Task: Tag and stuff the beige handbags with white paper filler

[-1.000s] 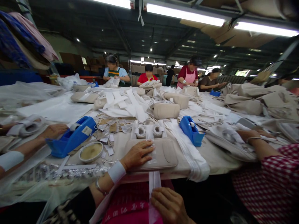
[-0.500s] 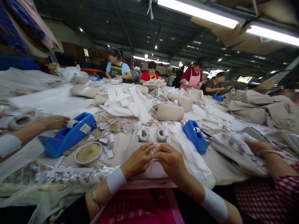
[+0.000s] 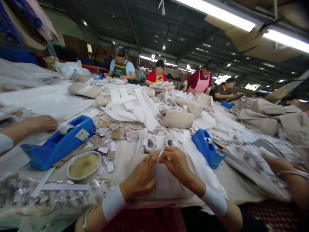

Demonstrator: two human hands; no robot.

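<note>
White strip (image 3: 164, 178) lying on beige padded panel (image 3: 136, 164), near edge of work table (image 3: 231, 190). Left hand (image 3: 140, 177) and right hand (image 3: 176, 164) at strip's upper end, fingers together, tips almost meeting, pinching it. Just beyond: two white tape rolls (image 3: 150, 145). Blue tape dispenser (image 3: 207, 149) to right.

Surface: long work table (image 3: 122, 154), covered end to end right now!
Left: blue tape dispenser (image 3: 58, 148) just beside a shallow round dish (image 3: 84, 166)
Centre: white straps (image 3: 142, 109) heaped against beige padded pieces (image 3: 177, 119)
Right: second blue tape dispenser (image 3: 207, 149)
</note>
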